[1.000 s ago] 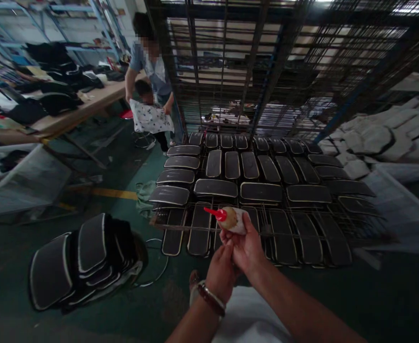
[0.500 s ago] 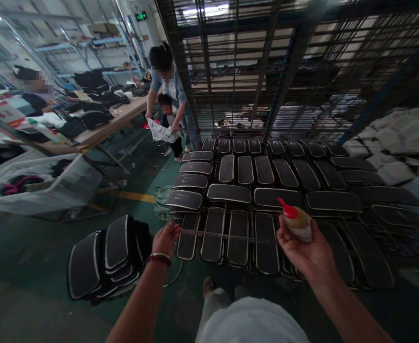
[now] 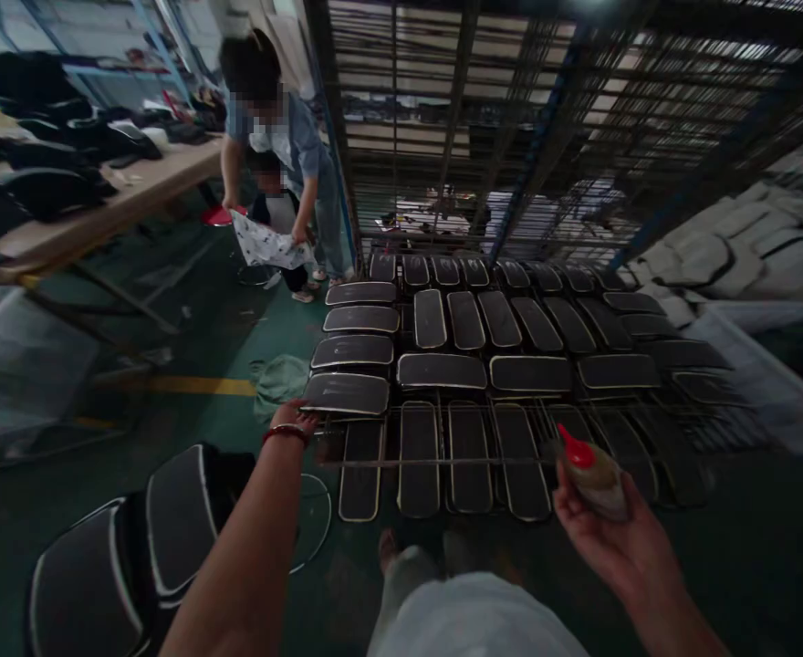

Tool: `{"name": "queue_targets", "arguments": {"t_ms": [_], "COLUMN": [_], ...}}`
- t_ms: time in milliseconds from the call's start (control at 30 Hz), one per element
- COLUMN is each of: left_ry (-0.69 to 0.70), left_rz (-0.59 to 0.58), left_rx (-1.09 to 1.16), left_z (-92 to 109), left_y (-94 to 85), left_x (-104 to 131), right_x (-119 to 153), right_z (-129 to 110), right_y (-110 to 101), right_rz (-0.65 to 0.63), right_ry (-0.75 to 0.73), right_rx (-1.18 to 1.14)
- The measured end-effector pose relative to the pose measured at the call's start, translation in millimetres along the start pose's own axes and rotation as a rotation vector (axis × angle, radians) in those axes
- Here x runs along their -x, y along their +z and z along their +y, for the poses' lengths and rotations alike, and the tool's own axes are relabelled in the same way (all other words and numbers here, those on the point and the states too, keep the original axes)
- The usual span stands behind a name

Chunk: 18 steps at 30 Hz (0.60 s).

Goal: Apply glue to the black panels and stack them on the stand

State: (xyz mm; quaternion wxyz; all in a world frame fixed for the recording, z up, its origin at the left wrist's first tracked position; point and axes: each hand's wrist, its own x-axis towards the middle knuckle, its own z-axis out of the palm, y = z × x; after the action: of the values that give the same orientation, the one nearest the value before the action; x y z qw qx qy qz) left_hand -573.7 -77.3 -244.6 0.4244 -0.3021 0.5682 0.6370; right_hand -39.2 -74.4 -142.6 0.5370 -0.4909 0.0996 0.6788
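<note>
1. Two dark pads (image 3: 77, 584) with pale edging top a pile at lower left, partly behind the left forearm (image 3: 237, 538); a pale bin (image 3: 25, 356) stands beyond.
2. A table (image 3: 182, 169), farther back, bears dark bags (image 3: 46, 192).
3. A person (image 3: 316, 155) in blue holds a spotted cloth (image 3: 271, 242) before a second person (image 3: 282, 213). Nearer, a green cloth (image 3: 278, 383) lies on the floor.
4. The left hand (image 3: 293, 417) is at the near left corner of a wire rack (image 3: 435, 463); whether it pinches anything cannot be told. A thin ring (image 3: 329, 511) lies below.
5. Rows of dark panels (image 3: 443, 371) cover the rack; upright mesh (image 3: 408, 137) behind them partly blocks the room.
6. The right hand (image 3: 607, 529) curls around a red-tipped bottle (image 3: 597, 474), above the rack's front right, hiding panels underneath.
7. White cushions (image 3: 736, 237) lie heaped at far right, behind another bin (image 3: 750, 365).
</note>
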Motion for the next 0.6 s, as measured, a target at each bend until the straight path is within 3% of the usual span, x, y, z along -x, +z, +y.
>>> {"name": "queue_targets", "arguments": {"t_ms": [233, 600], "left_ry": [0.002, 0.052], "left_rz": [-0.001, -0.011], "left_rx": [-0.021, -0.037], "left_z": [1.4, -2.7], "left_y": [2.3, -1.3], "left_x": [-12.8, -19.6], "right_x": [11.9, 11.9], "right_z": [27.1, 38.9], "right_y": [14.9, 7.5], "right_rz": [-0.008, -0.041], "right_ry": [-0.006, 0.03], "right_rx": [-0.018, -0.058]}}
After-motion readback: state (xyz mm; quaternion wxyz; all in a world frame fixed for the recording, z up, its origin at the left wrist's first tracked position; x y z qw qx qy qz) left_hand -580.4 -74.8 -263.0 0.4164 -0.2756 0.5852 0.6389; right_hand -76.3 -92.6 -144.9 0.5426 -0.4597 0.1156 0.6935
